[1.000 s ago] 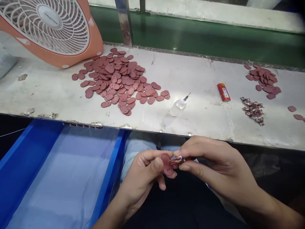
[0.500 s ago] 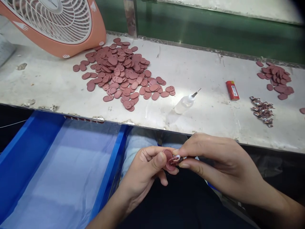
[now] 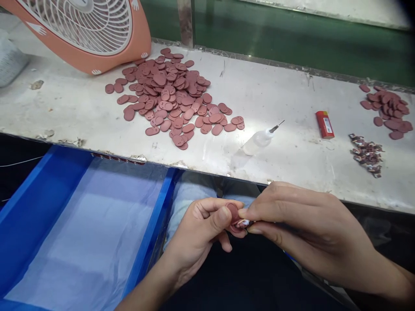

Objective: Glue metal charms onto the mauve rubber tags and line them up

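Note:
Between the thumb and fingers of my left hand [image 3: 207,222] is a reddish-brown oval disc [image 3: 232,211] with a raised rim. My right hand [image 3: 304,224] pinches a small painted figurine [image 3: 244,223], brown and white, against the lower part of that disc. Fingertips cover much of the figurine, so its full shape is hidden. Both hands are close together over my lap, just in front of the bench edge. More such figurines [image 3: 367,154] lie in a cluster on the bench at the right.
A large pile of oval discs [image 3: 171,88] lies near an orange fan [image 3: 97,60]. A needle-tipped bottle [image 3: 257,141] and a red lighter [image 3: 324,125] rest on the bench [image 3: 275,95]. Another disc pile [image 3: 387,106] is at right. A lined blue drawer [image 3: 162,190] is below left.
The figurine has tilted and sits lower on the disc, showing more of the disc's upper face. The bench scene has shifted slightly right in view.

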Demonstrator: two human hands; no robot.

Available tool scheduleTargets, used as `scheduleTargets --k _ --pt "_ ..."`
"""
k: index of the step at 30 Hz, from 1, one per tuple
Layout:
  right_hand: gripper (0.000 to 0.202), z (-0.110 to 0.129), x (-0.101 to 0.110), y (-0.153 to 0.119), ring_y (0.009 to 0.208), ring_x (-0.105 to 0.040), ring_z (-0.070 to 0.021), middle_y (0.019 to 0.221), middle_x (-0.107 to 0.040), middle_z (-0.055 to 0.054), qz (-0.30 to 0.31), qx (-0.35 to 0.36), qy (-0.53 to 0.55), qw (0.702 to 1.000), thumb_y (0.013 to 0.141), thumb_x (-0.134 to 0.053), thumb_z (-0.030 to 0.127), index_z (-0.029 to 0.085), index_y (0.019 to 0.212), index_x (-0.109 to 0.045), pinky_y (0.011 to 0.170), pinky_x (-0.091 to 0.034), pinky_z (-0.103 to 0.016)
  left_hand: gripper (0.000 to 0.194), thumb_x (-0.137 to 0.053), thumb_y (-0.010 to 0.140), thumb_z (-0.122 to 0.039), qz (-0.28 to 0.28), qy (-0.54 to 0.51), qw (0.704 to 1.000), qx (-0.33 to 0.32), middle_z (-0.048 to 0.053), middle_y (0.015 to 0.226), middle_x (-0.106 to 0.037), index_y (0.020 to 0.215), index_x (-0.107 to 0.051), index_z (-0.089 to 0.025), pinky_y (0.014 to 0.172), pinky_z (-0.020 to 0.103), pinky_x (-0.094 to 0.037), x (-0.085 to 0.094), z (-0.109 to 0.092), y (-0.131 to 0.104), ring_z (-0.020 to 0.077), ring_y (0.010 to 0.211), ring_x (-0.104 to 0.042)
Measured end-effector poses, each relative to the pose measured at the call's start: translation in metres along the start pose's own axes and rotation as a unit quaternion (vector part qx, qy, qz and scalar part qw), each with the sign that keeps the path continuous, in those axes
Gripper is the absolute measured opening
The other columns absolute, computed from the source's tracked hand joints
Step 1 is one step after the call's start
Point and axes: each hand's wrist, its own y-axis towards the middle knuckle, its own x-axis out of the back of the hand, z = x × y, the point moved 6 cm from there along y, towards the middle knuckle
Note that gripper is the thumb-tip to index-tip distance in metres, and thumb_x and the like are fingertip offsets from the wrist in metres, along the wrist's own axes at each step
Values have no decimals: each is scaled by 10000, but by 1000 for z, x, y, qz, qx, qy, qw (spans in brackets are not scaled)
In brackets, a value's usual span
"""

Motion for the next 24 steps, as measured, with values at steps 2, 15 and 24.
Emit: scheduleTargets --k 2,15,24 --pt "188 1 0 1 849 -612 55 927 -721 65 -2 2 -6 1000 864 -648 158 219 1037 -689 782 -522 -28 450 -827 657 -517 -3 -7 1000 -4 6 620 -624 869 -763 -125 436 110 -443 0 0 -1 46 539 -545" --pt "258 16 -2 -9 868 -623 25 953 -690 4 -31 38 -27 998 819 -665 73 162 1057 -710 773 -551 -51 291 -844 666 -429 17 -29 999 -33 -9 682 -703 840 -795 -201 496 102 -512 2 3 -10 29 526 -606" --pt "372 25 -6 -21 926 -623 -32 999 -703 -22 -35 48 21 998 771 -715 51 119 1136 -698 794 -577 -142 228 -848 672 -384 75 -49 995 -42 -17 691 -738 855 -809 -254 575 118 -540 -10 -2 -17 38 527 -643"
